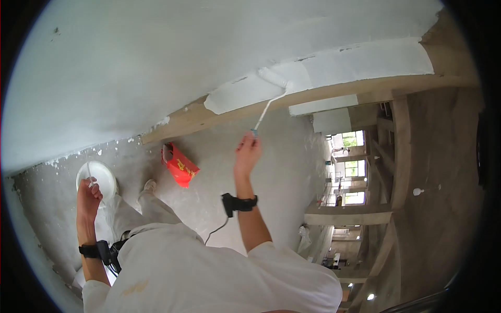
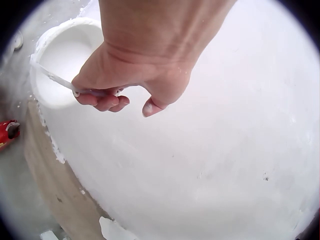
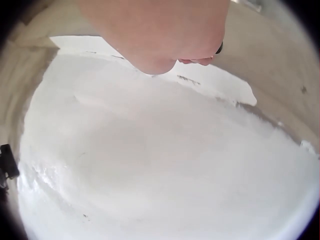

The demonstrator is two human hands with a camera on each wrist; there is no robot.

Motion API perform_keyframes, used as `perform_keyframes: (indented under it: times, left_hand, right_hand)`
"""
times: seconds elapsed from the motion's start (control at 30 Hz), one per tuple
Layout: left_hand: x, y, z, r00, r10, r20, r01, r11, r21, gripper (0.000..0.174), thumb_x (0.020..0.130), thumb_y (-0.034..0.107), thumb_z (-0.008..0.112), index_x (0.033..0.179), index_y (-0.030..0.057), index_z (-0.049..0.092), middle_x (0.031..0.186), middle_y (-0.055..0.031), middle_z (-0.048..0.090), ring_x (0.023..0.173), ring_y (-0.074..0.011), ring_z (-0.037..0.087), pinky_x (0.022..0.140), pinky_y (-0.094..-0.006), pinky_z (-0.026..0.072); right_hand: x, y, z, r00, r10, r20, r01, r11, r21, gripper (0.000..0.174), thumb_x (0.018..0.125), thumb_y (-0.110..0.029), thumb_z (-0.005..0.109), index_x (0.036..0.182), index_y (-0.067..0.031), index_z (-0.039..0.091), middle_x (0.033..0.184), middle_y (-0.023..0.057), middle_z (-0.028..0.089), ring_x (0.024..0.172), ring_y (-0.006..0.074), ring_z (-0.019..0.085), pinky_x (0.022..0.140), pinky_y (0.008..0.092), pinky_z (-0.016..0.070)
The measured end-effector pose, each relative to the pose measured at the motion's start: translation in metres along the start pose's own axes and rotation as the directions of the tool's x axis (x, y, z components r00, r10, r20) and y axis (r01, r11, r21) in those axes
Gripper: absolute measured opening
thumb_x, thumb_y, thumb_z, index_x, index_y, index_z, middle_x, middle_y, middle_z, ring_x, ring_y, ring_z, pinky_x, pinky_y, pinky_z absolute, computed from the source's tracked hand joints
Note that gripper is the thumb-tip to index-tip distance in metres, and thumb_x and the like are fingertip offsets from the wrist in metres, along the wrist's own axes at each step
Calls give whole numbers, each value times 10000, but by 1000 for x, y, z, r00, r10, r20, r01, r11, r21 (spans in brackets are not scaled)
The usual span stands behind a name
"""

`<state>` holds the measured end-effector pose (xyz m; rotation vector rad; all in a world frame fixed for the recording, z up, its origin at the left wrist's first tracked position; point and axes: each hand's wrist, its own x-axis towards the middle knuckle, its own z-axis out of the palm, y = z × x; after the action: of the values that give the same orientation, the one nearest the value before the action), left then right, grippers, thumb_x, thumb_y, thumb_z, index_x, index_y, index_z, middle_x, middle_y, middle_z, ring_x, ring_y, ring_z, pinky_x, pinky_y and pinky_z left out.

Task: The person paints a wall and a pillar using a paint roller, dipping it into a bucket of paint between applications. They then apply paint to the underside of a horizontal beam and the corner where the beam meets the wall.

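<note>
My right hand [image 1: 248,151] grips a paint roller [image 1: 267,110] by its handle in the head view. Its white roller end lies against the white-coated strip [image 1: 360,62] along the edge of the surface. In the right wrist view the hand's back and wrist [image 3: 165,30] show, and the roller is hidden. Low on the left, my left hand [image 1: 90,195] has its fingers curled round the pale handle [image 2: 56,79] of a white bucket [image 1: 114,180]. White paint fills part of the bucket, as the left wrist view shows.
A red bag [image 1: 180,166] with yellow markings stands on the grey floor [image 1: 219,172]. Bare brown concrete [image 1: 190,119] borders the white surface. A cable [image 1: 216,232] hangs from the right wrist's black band. Windows [image 1: 355,168] and concrete beams are farther off.
</note>
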<state>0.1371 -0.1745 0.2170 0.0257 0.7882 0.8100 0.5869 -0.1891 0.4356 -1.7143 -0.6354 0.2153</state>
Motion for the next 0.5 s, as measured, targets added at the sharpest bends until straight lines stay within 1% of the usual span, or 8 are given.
perform_keyframes:
  times: [0.03,0.13,0.2,0.27,0.33,0.4,0.43,0.5]
  left_hand:
    - [1,-3,-3,1000,-2,-10,2,1000,-11,155,911,285,523,936,137,560,628,65,357,570,-71,346,560,-232,314]
    - [4,-9,-14,1000,8,10,-8,1000,-15,199,926,322,524,951,127,553,644,58,333,597,-75,327,590,-241,302]
    - [1,-11,-17,999,-13,48,13,1000,-3,195,935,320,524,950,127,548,648,55,330,601,-77,324,596,-241,305]
    - [0,-13,-17,1000,-16,19,17,1000,-25,199,937,323,528,945,125,547,650,55,329,604,-78,320,599,-240,303]
    - [-1,-14,-18,999,-3,32,4,1000,-27,161,929,271,537,952,115,565,649,64,352,586,-64,344,576,-219,314]
    - [2,-15,-17,999,-3,33,4,999,-48,160,926,270,539,952,114,567,651,63,350,589,-64,342,576,-219,313]
    - [2,-15,-19,999,-2,47,5,998,-60,159,923,268,541,951,114,569,652,61,349,593,-65,341,576,-220,313]
    - [4,-16,-23,999,-7,40,9,999,-40,182,916,297,545,944,119,563,655,59,336,602,-74,333,592,-230,310]
  right_hand:
    - [6,-7,-15,998,-45,38,47,998,-50,194,1003,-265,551,895,-104,564,675,-52,463,538,28,420,442,201,329]
    - [17,-33,-44,992,-6,127,29,984,-178,207,999,-261,558,904,-79,591,662,-42,468,519,35,424,433,207,334]
    - [19,-42,-53,975,50,215,26,941,-338,225,994,-258,565,906,-55,610,650,-32,482,498,42,431,422,216,339]
    - [20,-40,-57,964,84,251,24,917,-398,243,988,-263,575,889,-43,613,639,-24,492,488,48,436,419,220,342]
    - [27,-37,-61,950,119,288,28,888,-459,262,982,-268,584,873,-31,616,629,-16,503,477,54,442,416,223,345]
    - [44,-29,-63,923,185,338,51,811,-583,306,973,-296,593,846,-19,616,611,0,520,482,72,472,418,239,361]
    - [50,-30,-63,919,192,345,51,808,-587,306,973,-296,593,846,-19,616,611,0,520,482,72,472,418,239,361]
    - [65,-32,-60,899,193,392,149,708,-691,347,972,-321,585,829,-7,617,595,14,529,468,93,487,419,255,375]
